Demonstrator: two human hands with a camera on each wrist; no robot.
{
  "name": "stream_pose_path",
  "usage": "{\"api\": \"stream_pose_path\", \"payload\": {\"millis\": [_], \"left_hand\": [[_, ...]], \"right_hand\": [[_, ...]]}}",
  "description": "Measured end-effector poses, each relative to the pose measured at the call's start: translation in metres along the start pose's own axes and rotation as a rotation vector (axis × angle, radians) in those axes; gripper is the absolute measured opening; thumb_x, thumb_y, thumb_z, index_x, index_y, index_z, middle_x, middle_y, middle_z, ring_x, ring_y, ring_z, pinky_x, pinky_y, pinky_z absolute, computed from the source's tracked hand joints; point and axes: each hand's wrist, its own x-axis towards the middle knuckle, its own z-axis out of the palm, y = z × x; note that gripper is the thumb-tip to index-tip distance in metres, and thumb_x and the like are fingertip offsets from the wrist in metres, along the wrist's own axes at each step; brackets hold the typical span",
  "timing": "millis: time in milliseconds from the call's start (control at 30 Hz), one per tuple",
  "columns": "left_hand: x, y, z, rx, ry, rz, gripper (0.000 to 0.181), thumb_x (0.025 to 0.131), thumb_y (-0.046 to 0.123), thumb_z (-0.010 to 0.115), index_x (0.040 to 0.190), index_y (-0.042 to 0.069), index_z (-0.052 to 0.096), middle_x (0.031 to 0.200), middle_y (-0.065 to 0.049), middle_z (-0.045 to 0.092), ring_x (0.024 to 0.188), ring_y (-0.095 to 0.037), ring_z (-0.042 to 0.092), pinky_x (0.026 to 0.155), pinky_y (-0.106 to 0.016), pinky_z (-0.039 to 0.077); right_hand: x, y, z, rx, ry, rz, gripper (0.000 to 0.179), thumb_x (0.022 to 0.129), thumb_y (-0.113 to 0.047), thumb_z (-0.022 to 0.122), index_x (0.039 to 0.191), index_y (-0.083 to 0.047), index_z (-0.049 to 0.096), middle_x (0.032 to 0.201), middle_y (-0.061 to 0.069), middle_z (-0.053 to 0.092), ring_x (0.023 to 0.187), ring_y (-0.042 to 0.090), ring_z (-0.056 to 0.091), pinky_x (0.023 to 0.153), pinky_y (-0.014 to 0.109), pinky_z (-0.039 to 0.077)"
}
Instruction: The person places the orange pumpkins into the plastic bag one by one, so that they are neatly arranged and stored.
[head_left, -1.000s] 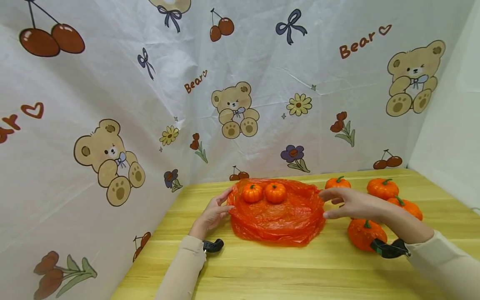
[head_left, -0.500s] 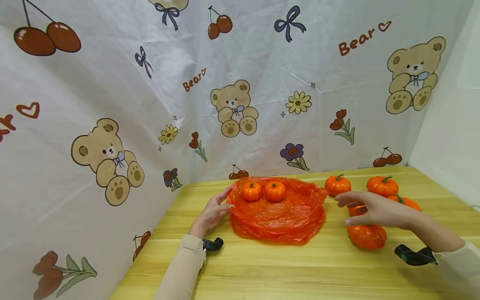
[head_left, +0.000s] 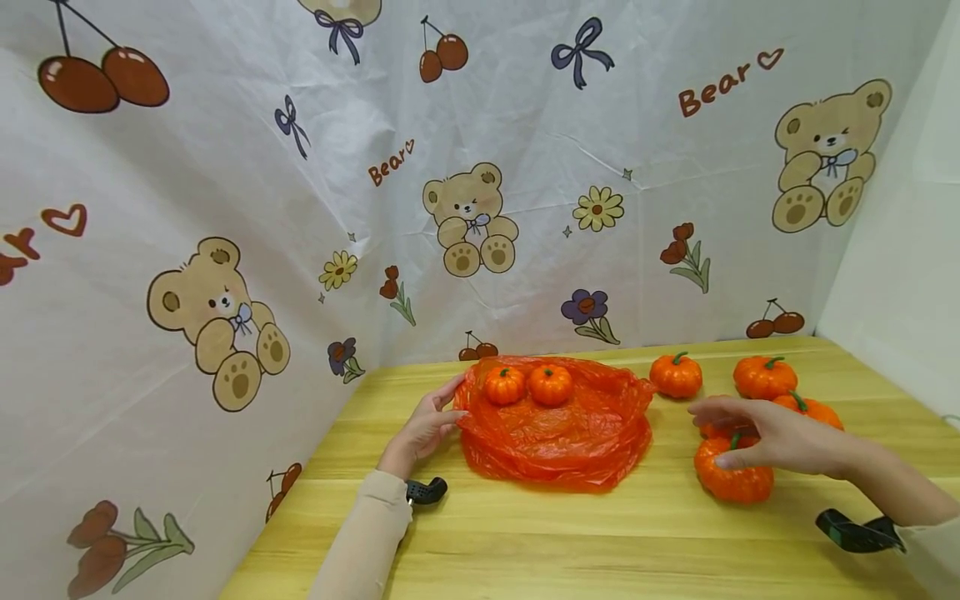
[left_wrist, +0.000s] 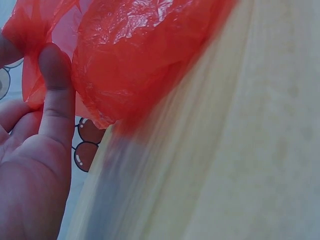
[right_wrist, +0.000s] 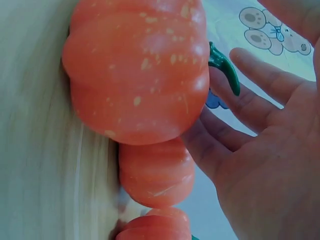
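A thin red plastic bag [head_left: 555, 462] lies spread on the table with its mouth upward. Two small orange pumpkins, one on the left [head_left: 505, 387] and one on the right [head_left: 551, 385], sit inside toward its back. My left hand [head_left: 423, 427] pinches the bag's left rim between thumb and fingers, the film bunched there in the left wrist view. Over the front pumpkin [head_left: 738, 482] of the right-hand group hovers my right hand [head_left: 780, 435], fingers spread. In the right wrist view that speckled pumpkin [right_wrist: 140, 70] has its green stem [right_wrist: 225, 67] pointing toward the palm.
More pumpkins stand on the right: one behind the bag's right edge [head_left: 676, 377], one farther right [head_left: 765, 378], another in front of it [head_left: 823, 415], and one partly hidden by my right hand. A white bear-print cloth [head_left: 517, 308] hangs behind the wooden table [head_left: 570, 542].
My right hand has moved from the bag's right edge rightward to above the front pumpkin. The left hand keeps its grip on the rim, and the two pumpkins in the bag stay put.
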Motion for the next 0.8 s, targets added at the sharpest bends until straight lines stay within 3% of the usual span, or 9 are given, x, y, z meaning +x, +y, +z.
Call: {"api": "stream_pose_path", "payload": {"millis": [100, 267, 533, 800], "left_hand": [[0.000, -0.001, 0.000, 0.006, 0.002, 0.000, 0.082, 0.095, -0.012, 0.058, 0.165, 0.017, 0.027, 0.173, -0.007, 0.019, 0.137, -0.034, 0.047, 0.083, -0.018, 0.059], [0.000, -0.001, -0.001, 0.002, -0.005, 0.004, 0.082, 0.095, -0.012, 0.057, 0.165, 0.016, 0.026, 0.173, -0.007, 0.019, 0.139, -0.034, 0.045, 0.082, -0.018, 0.059], [0.000, 0.000, 0.001, -0.001, -0.002, 0.005, 0.080, 0.096, -0.011, 0.057, 0.165, 0.015, 0.026, 0.173, -0.008, 0.019, 0.144, -0.040, 0.040, 0.082, -0.018, 0.059], [-0.001, -0.001, 0.000, 0.024, -0.011, 0.002, 0.082, 0.095, -0.010, 0.058, 0.165, 0.015, 0.025, 0.174, -0.006, 0.017, 0.139, -0.035, 0.045, 0.079, -0.016, 0.057]], "right_hand": [[-0.003, 0.003, 0.000, 0.017, -0.004, -0.024, 0.060, 0.093, -0.018, 0.076, 0.146, -0.004, 0.051, 0.133, -0.026, 0.060, 0.117, -0.004, 0.060, 0.089, 0.017, 0.055], [-0.008, 0.006, 0.001, 0.054, -0.023, -0.043, 0.061, 0.092, -0.016, 0.077, 0.145, -0.001, 0.052, 0.136, -0.031, 0.057, 0.121, -0.009, 0.056, 0.093, 0.011, 0.050], [-0.017, 0.014, 0.001, 0.115, -0.077, -0.122, 0.067, 0.088, -0.008, 0.078, 0.148, 0.001, 0.048, 0.146, -0.022, 0.055, 0.130, -0.013, 0.049, 0.100, 0.006, 0.043], [-0.026, 0.026, 0.003, 0.038, -0.091, -0.091, 0.077, 0.083, -0.017, 0.084, 0.150, -0.007, 0.048, 0.150, -0.021, 0.051, 0.129, -0.016, 0.042, 0.096, 0.008, 0.041]]}}
